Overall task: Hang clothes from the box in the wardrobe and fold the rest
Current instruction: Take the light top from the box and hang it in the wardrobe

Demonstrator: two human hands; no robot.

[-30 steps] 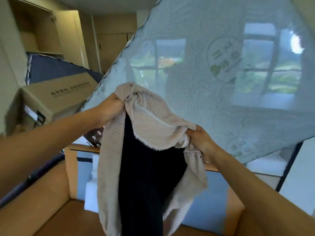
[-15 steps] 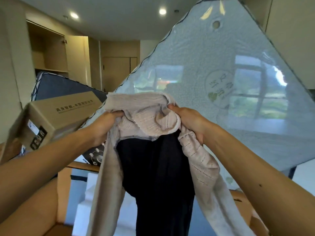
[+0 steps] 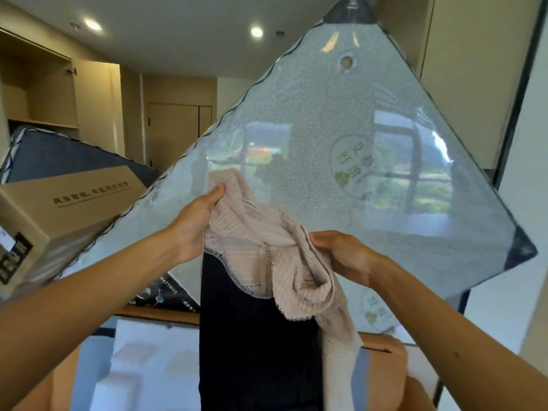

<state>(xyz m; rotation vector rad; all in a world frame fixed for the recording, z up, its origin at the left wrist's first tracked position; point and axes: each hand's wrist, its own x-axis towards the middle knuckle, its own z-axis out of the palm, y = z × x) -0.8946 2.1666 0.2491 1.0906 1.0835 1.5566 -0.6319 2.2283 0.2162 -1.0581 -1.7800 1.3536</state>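
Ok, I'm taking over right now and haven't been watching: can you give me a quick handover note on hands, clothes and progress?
Left hand grips the beige knit top at its upper edge; right hand grips its other side.
A dark garment hangs with it; both are held up over the open box.
The wardrobe stands open, far left; no hanger in view.
Done: this set is lifted.
Left: hang or fold it; more clothes in the box cannot be seen.

Two hands (left hand, right hand), one beige knit top, one dark garment, two mattresses, one printed cardboard box, two ceiling lights.
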